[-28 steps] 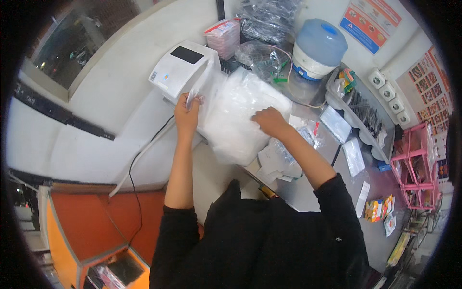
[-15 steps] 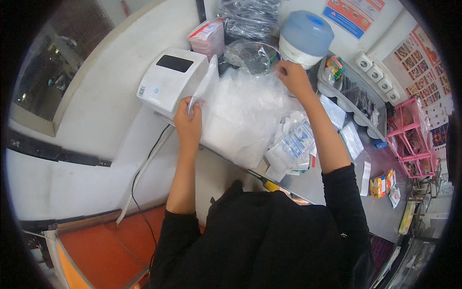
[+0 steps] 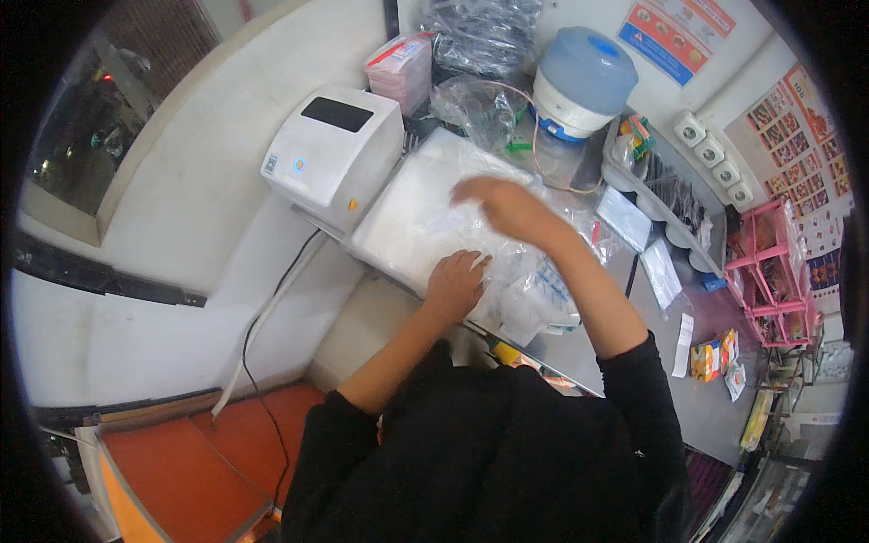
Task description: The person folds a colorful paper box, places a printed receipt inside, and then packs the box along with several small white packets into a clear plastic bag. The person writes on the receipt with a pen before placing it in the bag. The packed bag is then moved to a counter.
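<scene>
A stack of white, translucent plastic sheets or bags (image 3: 403,222) lies on the metal counter. Clear crumpled plastic (image 3: 516,303) spreads from its right side over some papers. My left hand (image 3: 453,288) is at the near edge of the stack, its bent fingers closed on a fold of the clear plastic. Above the right part of the stack is my right hand (image 3: 507,210), bent at the wrist with the fingers pointing left. Motion smears those fingers, and whether they hold any plastic cannot be made out.
A white label printer (image 3: 317,154) stands left of the stack. Behind are a pink-and-white packet pile (image 3: 400,77), black plastic-wrapped goods (image 3: 480,36) and a blue-topped container (image 3: 584,81). To the right sit a grey tray (image 3: 670,199), a pink rack (image 3: 769,276) and small orange boxes (image 3: 713,357).
My left hand has moved right from beside the printer to the stack's near edge. My right hand has come down and left. The lifted plastic now lies to the right, uncovering the white stack.
</scene>
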Motion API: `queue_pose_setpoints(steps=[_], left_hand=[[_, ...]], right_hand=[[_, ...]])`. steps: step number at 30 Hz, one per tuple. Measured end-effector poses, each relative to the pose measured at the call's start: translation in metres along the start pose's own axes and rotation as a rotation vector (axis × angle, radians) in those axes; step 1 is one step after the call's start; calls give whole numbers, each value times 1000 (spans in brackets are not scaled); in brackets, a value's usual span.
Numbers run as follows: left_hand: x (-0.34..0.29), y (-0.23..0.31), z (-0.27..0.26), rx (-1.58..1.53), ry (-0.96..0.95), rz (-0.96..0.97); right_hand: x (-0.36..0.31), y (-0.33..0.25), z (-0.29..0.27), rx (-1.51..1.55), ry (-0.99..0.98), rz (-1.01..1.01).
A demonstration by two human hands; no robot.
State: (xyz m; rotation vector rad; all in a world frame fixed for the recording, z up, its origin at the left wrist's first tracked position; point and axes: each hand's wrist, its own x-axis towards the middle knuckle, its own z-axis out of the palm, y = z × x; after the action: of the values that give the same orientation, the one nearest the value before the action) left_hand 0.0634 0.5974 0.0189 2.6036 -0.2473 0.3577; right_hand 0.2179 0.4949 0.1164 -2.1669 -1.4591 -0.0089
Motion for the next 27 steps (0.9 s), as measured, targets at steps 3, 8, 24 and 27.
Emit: queue_pose_setpoints(steps=[3, 8, 24, 27], left_hand=[[-15, 2, 13, 88, 56, 26], [-11, -5, 5, -22, -107, -36], [59, -75, -16, -172, 26, -369], [67, -71, -35, -378, 127, -152]], right_hand=[[-7, 5, 56, -348, -468, 197], [-13, 36, 98, -487, -167, -52], [6, -34, -110, 324, 611, 507], [-23, -75, -133, 554, 498, 487]])
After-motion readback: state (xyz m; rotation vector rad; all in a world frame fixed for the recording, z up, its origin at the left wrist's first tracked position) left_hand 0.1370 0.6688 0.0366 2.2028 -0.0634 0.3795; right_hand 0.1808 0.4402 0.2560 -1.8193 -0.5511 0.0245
